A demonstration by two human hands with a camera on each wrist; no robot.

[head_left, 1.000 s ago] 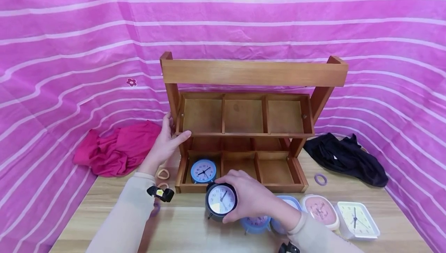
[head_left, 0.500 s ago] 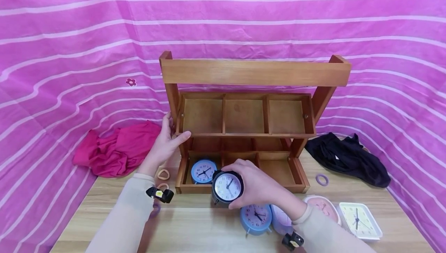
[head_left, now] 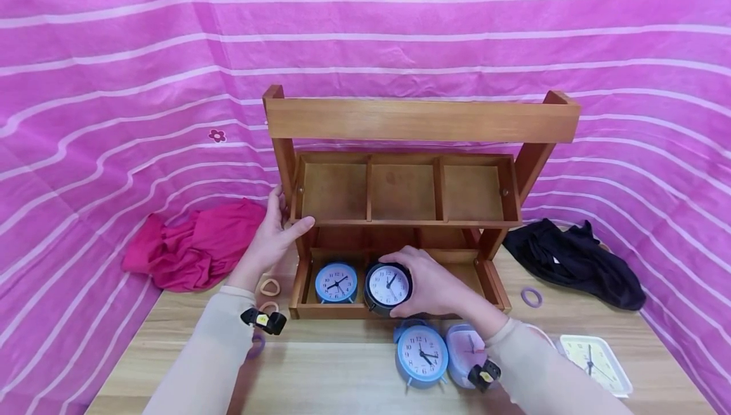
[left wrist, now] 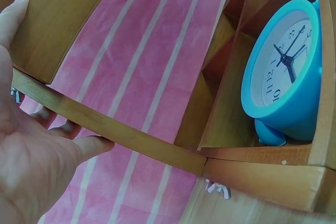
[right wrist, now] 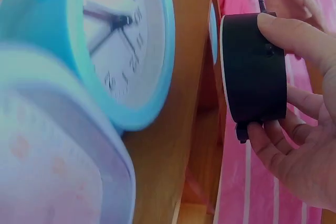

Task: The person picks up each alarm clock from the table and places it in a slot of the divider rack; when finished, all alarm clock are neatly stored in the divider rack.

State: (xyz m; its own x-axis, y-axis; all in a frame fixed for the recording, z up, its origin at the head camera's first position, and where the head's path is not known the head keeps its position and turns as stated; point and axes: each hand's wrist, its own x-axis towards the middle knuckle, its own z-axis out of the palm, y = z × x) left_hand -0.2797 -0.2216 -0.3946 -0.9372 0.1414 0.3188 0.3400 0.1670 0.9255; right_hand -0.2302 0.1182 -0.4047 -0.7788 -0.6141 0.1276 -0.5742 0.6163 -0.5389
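My right hand holds a black round alarm clock by its rim, thumb and fingers on opposite sides. The clock is at the middle compartment of the lower tray, overlapping the tray's front rail. In the right wrist view its black casing shows from the side. My left hand grips the left side of the two-tier wooden shelf, thumb on the upper tray's edge, fingers behind the wooden post. A blue alarm clock stands in the lower left compartment.
On the table in front are a blue twin-bell clock, a lavender clock and a white square clock. Another clock is mostly behind my right sleeve. Pink cloth lies left, black cloth right; hair ties lie around.
My right hand has carried the black clock up and to the right, from in front of the shelf to the lower middle compartment. My left hand stays on the shelf.
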